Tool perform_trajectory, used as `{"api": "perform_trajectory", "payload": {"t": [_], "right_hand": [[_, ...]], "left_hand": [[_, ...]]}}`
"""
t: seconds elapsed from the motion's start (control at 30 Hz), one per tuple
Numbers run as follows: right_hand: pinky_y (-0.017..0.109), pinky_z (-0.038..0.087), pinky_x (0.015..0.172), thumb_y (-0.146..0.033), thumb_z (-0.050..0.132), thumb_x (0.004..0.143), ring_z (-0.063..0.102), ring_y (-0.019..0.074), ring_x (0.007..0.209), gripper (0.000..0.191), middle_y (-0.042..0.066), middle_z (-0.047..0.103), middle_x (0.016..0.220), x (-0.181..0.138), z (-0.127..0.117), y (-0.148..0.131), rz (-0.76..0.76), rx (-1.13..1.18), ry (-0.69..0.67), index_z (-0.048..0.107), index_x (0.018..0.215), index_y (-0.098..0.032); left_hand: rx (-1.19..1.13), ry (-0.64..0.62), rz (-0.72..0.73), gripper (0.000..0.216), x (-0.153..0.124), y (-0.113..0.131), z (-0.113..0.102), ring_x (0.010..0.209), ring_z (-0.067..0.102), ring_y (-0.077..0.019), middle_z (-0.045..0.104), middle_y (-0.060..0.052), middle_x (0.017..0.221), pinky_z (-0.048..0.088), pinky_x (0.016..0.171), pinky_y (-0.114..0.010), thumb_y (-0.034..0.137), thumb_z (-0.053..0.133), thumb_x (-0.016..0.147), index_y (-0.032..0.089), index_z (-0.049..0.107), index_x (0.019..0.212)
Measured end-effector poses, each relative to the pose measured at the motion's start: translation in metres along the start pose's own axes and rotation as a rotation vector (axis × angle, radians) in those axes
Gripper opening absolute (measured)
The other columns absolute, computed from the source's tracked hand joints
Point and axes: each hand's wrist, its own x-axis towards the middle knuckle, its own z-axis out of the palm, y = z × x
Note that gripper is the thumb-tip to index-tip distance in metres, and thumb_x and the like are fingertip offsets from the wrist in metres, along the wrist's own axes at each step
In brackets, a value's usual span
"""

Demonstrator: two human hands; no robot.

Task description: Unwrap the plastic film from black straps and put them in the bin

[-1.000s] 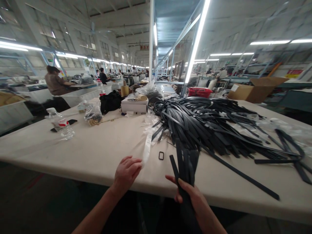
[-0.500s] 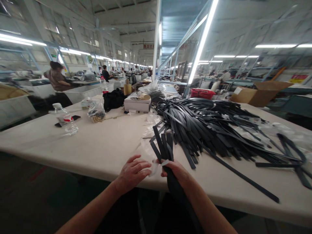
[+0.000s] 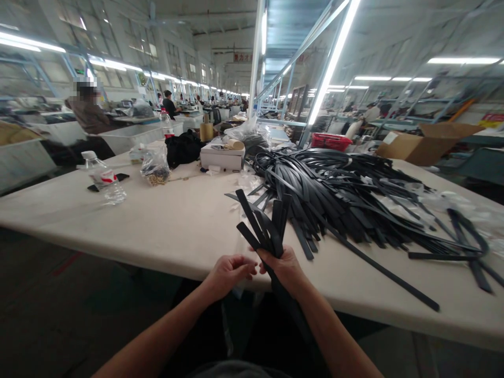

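Far left: seated person (image 3: pixel 88 113) at the next bench, face blurred. On the table (image 3: pixel 157 226), l to r: water bottle (image 3: pixel 103 178) lying tilted w/ a dark phone-like slab just behind it; clear bag of small brass-coloured bits (image 3: pixel 155 169); black bag (image 3: pixel 183 148); white box (image 3: pixel 221 156).

Near edge, centre: left hand (image 3: pixel 230 273) is loosely curled, fingertips pinched toward the right hand; cannot tell if it grips anything, tho it touches or nearly touches the straps at the right hand's thumb. Right hand (image 3: pixel 285 270) is clenched round a bundle of black straps (image 3: pixel 263 228), gripped partway along.

Key relation: the bundle sits directly in the right hand, just right of the left one, so the right is the holder and the left is the nearer free hand. Long axis runs near-to-far, roughly upright in view. Upper ends fan out away from the person, leaning up-left over the table; the lower lengths drop below the table edge toward the lap, out of clear view.

Right of that: big pile of black straps (image 3: pixel 354 199) spread over the table, mostly lying crosswise, one long strap trailing out toward the near right. Behind: red basket (image 3: pixel 331 140), cardboard box (image 3: pixel 425 142).
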Motion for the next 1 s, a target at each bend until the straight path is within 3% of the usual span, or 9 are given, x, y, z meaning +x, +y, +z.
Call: {"api": "perform_trajectory", "payload": {"t": [0.17,0.4,0.63,0.83,1.0], "right_hand": [[0.024,0.041,0.046,-0.047,0.074,0.070,0.055,0.0110,0.043,0.039,0.002,0.068,0.054,0.007,-0.014,0.002,-0.009,0.003,0.109,0.077,0.088,-0.012],[0.025,0.043,0.046,-0.046,0.075,0.067,0.055,0.0099,0.044,0.037,0.006,0.076,0.073,0.011,-0.017,0.007,-0.032,0.039,0.140,0.078,0.084,-0.013],[0.024,0.040,0.043,-0.045,0.076,0.066,0.056,0.0098,0.043,0.035,0.007,0.077,0.078,0.007,-0.013,0.006,-0.036,0.033,0.155,0.077,0.083,-0.014],[0.024,0.040,0.045,-0.045,0.076,0.066,0.056,0.0100,0.043,0.035,0.004,0.075,0.070,0.006,-0.012,0.005,-0.026,0.026,0.157,0.077,0.082,-0.014],[0.023,0.039,0.043,-0.049,0.074,0.071,0.056,0.0113,0.045,0.043,0.002,0.070,0.061,-0.011,-0.029,0.000,0.001,0.022,0.214,0.076,0.096,-0.014]], "left_hand": [[-0.253,0.007,-0.213,0.048,-0.021,-0.006,0.017,0.063,0.066,-0.0150,0.074,-0.006,0.076,0.049,0.062,-0.024,0.051,0.077,0.070,0.012,0.072,0.098],[-0.325,-0.058,-0.287,0.049,-0.051,-0.019,0.016,0.066,0.069,-0.0154,0.075,-0.007,0.080,0.052,0.067,-0.026,0.048,0.075,0.073,0.014,0.070,0.107],[-0.222,-0.095,-0.374,0.040,-0.060,-0.017,0.012,0.064,0.067,-0.0155,0.076,-0.008,0.074,0.051,0.069,-0.028,0.048,0.080,0.066,0.012,0.076,0.083],[-0.162,-0.154,-0.350,0.034,-0.055,-0.015,0.018,0.067,0.067,-0.0157,0.076,-0.008,0.073,0.050,0.071,-0.027,0.044,0.079,0.067,0.012,0.077,0.076],[-0.366,-0.023,-0.415,0.035,-0.048,-0.020,0.027,0.066,0.068,-0.0155,0.074,-0.007,0.072,0.054,0.076,-0.030,0.042,0.084,0.063,0.011,0.074,0.075]]}}
